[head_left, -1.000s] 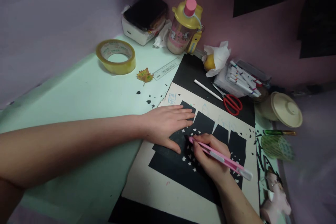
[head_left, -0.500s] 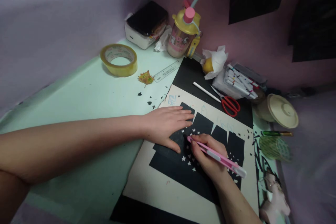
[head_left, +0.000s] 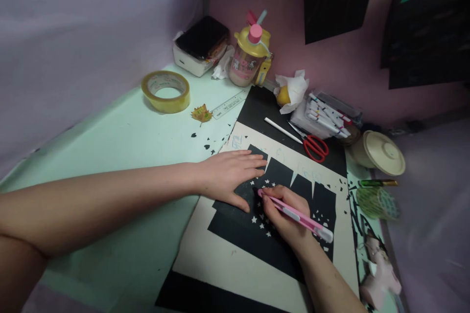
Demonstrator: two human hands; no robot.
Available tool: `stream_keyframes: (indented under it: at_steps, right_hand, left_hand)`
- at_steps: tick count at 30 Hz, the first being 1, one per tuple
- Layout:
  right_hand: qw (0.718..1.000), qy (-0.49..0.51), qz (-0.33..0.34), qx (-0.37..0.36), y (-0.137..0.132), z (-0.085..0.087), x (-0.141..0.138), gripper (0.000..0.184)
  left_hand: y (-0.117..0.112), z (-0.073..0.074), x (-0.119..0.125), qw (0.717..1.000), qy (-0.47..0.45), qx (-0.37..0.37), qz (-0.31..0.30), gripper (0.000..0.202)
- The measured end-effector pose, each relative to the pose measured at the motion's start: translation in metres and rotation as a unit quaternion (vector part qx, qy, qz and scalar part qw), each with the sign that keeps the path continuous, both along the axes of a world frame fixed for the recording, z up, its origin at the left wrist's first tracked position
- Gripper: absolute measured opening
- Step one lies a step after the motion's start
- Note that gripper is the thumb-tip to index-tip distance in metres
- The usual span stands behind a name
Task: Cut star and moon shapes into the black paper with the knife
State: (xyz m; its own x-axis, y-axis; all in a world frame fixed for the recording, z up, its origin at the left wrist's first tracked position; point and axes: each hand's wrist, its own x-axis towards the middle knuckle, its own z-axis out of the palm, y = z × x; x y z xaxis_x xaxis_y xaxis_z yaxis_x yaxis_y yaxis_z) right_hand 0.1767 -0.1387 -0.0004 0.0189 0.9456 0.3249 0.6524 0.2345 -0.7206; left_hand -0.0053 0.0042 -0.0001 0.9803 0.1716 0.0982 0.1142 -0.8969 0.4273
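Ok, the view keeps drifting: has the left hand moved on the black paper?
No. The left hand still lies flat at the top-left corner of the black paper; only the view shifted.

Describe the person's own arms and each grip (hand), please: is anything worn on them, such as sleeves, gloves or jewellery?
Both arms are bare as far as the view shows: no sleeve covers the left forearm or the right forearm. The left grip and the right grip are ungloved hands. No ring, watch, bracelet or marking shows on them. The nails are too small to judge.
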Motion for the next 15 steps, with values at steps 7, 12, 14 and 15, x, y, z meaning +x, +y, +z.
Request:
stream_keyframes:
  at_steps: [7, 12, 14, 15]
  right_hand:
    - [0.991, -0.113, 0.062, 0.04, -0.0036, -0.0032, 0.0, 0.018]
    - [0.981, -0.161, 0.069, 0.078, -0.0045, -0.0075, -0.0014, 0.021]
    - [0.98, -0.165, 0.069, 0.086, -0.004, -0.0078, -0.002, 0.019]
    - [0.98, -0.165, 0.071, 0.09, -0.0038, -0.0078, -0.0022, 0.018]
  left_hand:
    - [0.0001, -0.0004, -0.0003, 1.0, 0.007, 0.005, 0.001, 0.087]
    - [0.0001, -0.0013, 0.0006, 1.0, 0.003, 0.001, 0.0, 0.088]
    - [0.0002, -0.0014, 0.001, 1.0, 0.003, 0.002, -0.001, 0.087]
    - [0.0003, -0.0013, 0.0011, 1.0, 0.004, 0.002, -0.002, 0.087]
